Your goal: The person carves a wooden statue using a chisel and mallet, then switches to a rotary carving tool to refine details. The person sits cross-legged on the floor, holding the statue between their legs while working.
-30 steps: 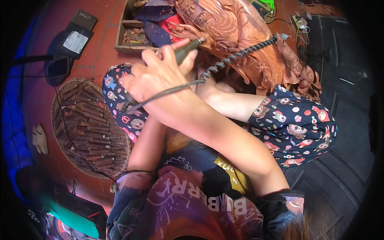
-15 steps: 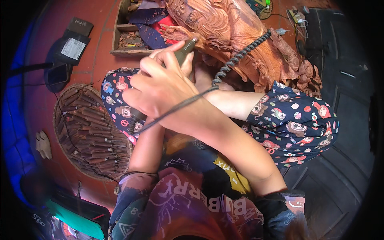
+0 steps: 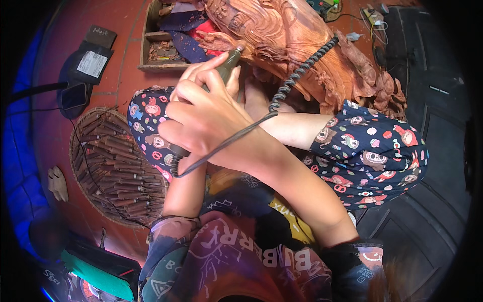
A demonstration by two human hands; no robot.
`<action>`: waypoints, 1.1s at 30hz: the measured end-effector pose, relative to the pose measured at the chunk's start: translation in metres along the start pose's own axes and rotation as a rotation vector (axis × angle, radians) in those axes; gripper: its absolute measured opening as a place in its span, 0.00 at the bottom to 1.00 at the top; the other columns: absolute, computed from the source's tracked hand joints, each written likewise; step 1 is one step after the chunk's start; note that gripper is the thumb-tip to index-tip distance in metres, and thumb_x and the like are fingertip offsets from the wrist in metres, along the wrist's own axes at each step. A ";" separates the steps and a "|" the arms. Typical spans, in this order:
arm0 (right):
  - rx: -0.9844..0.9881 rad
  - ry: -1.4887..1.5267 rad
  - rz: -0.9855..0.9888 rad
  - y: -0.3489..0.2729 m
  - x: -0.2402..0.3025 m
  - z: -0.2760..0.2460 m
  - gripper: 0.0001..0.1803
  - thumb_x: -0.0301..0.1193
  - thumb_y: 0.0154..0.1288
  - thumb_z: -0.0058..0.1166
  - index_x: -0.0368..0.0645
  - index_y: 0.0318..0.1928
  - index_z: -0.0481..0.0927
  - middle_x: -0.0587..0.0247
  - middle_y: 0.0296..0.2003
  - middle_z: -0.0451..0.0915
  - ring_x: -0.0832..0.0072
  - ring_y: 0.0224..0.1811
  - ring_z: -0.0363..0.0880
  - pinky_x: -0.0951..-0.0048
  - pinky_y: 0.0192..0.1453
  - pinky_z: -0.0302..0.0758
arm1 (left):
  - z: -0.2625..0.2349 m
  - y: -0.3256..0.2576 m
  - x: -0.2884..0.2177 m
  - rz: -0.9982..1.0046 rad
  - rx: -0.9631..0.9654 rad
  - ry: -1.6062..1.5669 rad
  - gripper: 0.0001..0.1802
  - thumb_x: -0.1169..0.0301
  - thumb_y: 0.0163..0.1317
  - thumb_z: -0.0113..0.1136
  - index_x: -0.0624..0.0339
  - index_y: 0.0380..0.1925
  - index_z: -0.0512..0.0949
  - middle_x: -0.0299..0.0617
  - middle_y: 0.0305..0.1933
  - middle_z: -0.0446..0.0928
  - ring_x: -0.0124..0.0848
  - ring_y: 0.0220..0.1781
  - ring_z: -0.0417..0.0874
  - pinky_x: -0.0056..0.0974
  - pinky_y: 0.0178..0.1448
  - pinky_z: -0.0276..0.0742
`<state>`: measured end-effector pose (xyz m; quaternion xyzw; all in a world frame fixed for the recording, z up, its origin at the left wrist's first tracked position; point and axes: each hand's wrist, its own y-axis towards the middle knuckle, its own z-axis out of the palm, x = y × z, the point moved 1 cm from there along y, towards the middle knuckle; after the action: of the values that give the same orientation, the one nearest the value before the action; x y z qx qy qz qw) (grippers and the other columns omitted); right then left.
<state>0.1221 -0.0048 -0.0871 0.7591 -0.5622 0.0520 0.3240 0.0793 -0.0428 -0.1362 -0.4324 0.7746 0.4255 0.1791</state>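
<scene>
My right hand point(image 3: 206, 113) is wrapped round a dark green rotary carving tool point(image 3: 230, 63), its fingers curled. Its slim tip meets or nearly meets the edge of a reddish-brown wood carving point(image 3: 312, 65) with flowing carved folds. Mostly hidden beneath the right hand, my left hand point(image 3: 209, 64) shows fingers closed along the tool's far side; its forearm rises from below. From the tool's rear end a black coiled cord point(image 3: 297, 75) loops over my right wrist and runs up across the carving.
At left, a round woven basket point(image 3: 75, 166) holds many wood-handled tools. A wooden tray point(image 3: 143, 50) with chips and dark cloth stands beyond my hands. Dark packages point(image 3: 93, 63) and a phone point(image 3: 74, 96) lie at far left. Dark panelled boards point(image 3: 432, 136) lie right.
The tool and my hands have shifted slightly, the tip a little down and left. The cord's loop by the tool's rear end has swung lower and now bends more sharply.
</scene>
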 end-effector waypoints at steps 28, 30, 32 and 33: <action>-0.048 0.114 -0.053 -0.011 -0.014 -0.016 0.06 0.31 0.40 0.56 0.49 0.24 0.75 0.72 0.28 0.70 0.72 0.37 0.70 0.65 0.48 0.66 | 0.003 0.001 -0.011 0.042 0.002 -0.310 0.18 0.76 0.45 0.71 0.64 0.39 0.80 0.40 0.37 0.82 0.31 0.35 0.81 0.33 0.43 0.76; -0.025 0.117 -0.017 -0.018 -0.012 -0.017 0.07 0.32 0.39 0.56 0.49 0.24 0.75 0.72 0.27 0.69 0.73 0.36 0.69 0.65 0.45 0.66 | 0.000 -0.010 -0.006 0.072 -0.004 -0.362 0.18 0.77 0.44 0.72 0.64 0.38 0.80 0.40 0.37 0.82 0.32 0.33 0.81 0.33 0.41 0.76; 0.043 0.071 -0.032 -0.020 -0.008 -0.019 0.07 0.32 0.39 0.57 0.49 0.23 0.75 0.72 0.26 0.69 0.73 0.36 0.69 0.65 0.44 0.67 | 0.001 -0.020 -0.001 0.098 -0.023 -0.412 0.18 0.77 0.42 0.73 0.63 0.37 0.80 0.40 0.38 0.82 0.32 0.32 0.81 0.33 0.40 0.77; 0.053 0.033 -0.050 -0.020 -0.001 -0.020 0.07 0.33 0.38 0.57 0.49 0.23 0.75 0.72 0.25 0.69 0.72 0.35 0.69 0.65 0.42 0.68 | 0.002 -0.024 0.002 0.112 -0.034 -0.434 0.18 0.77 0.41 0.73 0.63 0.36 0.80 0.40 0.38 0.82 0.32 0.32 0.81 0.33 0.39 0.77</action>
<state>0.1452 0.0108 -0.0805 0.7802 -0.5361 0.0713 0.3142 0.0976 -0.0491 -0.1507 -0.2902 0.7333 0.5308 0.3104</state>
